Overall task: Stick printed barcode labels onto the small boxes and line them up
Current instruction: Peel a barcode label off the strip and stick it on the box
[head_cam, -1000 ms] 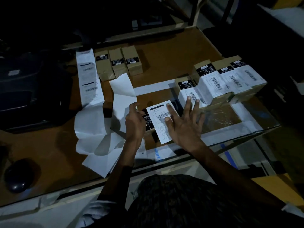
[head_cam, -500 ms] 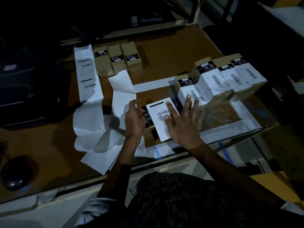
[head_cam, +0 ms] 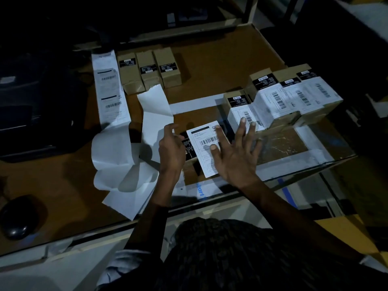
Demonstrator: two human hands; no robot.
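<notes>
R hand (head_cam: 235,158) flat on label (head_cam: 206,148); box probably beneath.

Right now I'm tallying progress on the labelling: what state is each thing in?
box in hand: lying flat, white label on top
label: pressed by right hand
left hand: grips the box
three far boxes: unlabelled
four boxes at right: labelled, lined up
label strip: unpeeled
</notes>
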